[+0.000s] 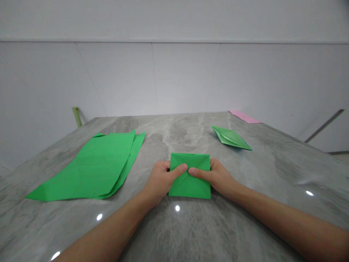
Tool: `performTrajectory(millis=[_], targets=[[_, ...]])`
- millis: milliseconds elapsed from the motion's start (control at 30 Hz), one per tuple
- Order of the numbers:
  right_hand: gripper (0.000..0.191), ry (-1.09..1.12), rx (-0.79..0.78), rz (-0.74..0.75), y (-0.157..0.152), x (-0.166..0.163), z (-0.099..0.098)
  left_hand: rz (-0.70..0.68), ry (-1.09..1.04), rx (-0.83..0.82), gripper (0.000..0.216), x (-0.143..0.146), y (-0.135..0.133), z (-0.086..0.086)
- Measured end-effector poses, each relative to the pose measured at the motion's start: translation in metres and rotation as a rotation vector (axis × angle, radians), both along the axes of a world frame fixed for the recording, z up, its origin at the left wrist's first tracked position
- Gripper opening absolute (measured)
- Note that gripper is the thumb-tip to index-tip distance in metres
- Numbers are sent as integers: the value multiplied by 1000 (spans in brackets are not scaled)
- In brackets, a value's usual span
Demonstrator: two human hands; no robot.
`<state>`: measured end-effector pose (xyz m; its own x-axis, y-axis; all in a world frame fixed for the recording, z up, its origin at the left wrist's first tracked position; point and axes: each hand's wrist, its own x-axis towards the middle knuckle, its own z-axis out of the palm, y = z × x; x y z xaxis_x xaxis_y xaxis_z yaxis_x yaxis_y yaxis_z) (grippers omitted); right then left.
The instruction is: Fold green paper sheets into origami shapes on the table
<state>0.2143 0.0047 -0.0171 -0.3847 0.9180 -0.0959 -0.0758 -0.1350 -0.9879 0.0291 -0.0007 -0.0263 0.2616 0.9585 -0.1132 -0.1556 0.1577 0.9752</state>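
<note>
Head view: left hand (160, 181) and right hand (222, 178) are pinching the square (190, 186) from nine and three o'clock respectively.

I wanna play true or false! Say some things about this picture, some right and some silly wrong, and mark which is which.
1. The left hand and the right hand both hold the folded green square. True.
2. The pink paper lies between the two hands. False: it is by the table's far right corner.
3. The large green sheets lie to the left of the left hand. True.
4. The green folded diamond is nearer to the person than the square is. False: it lies farther away, to the right.
5. The large green sheets are rolled into a tube. False: they lie spread out, overlapping.
</note>
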Motion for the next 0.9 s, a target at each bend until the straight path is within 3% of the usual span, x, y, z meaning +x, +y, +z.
performTrajectory(millis=[133,300,433,533,733,900], targets=[[39,-6,23,-8,0,-2,1,2,106,82,41,0,-1,2],[36,-119,101,-50,2,-2,0,126,362,341,37,3,-4,5],[36,-127,105,-67,2,-1,0,160,508,428,41,3,-6,4],[35,-82,91,-65,0,-3,2,129,492,403,40,1,-6,4],[37,-16,48,-69,0,-3,4,-88,262,208,26,-2,-2,7],[37,-13,33,-49,0,-2,2,-119,228,129,26,-3,-1,9]])
